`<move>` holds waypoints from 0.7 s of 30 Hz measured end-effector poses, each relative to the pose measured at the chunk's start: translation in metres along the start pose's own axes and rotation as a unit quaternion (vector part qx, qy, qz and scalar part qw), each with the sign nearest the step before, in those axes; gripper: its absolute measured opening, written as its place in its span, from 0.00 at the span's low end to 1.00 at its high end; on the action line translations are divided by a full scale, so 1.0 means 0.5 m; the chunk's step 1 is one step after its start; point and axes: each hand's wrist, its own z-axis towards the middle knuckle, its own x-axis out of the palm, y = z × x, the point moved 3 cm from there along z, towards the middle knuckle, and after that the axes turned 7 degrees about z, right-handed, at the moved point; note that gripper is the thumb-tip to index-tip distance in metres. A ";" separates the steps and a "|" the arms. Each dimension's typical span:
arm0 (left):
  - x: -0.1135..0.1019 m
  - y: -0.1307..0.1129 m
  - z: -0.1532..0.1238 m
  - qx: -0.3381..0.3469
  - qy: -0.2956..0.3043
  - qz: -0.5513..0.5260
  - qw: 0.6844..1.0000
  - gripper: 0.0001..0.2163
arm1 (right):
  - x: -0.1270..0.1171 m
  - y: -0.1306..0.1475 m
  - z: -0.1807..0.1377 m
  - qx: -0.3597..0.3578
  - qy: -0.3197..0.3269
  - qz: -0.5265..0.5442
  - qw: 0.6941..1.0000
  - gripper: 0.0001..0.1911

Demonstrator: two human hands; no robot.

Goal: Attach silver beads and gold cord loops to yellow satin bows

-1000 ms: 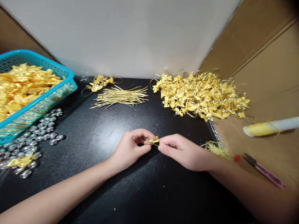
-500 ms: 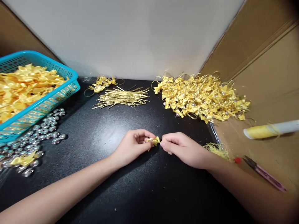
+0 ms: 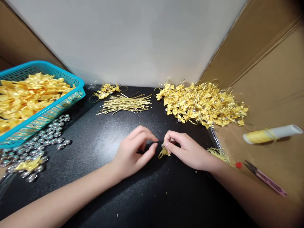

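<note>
head view: right hand (image 3: pixel 184 148) pinches a yellow bow (image 3: pixel 164 154), toward five o'clock of centre. left hand (image 3: pixel 134 151), at the bow's nine o'clock, slightly parted, seemingly empty. one-handed hold: a slack pinch could drop or twist the bow.

open tabletop (image 3: pixel 108 134) beyond left fingers (image 3: pixel 144 135), then wires (image 3: pixel 128 103), basket (image 3: pixel 47 110) blocking left, bow heap (image 3: pixel 201 104) right

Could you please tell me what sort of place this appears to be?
Probably a small handcraft workstation: a blue basket full of yellow bows, a bundle of gold ties, and a large heap of bows with bells and looped ties share a black tabletop.
</note>
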 end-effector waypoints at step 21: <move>0.018 -0.001 -0.007 -0.040 0.015 -0.072 0.997 0.07 | -0.019 -0.013 0.018 0.009 0.031 0.108 0.994 0.08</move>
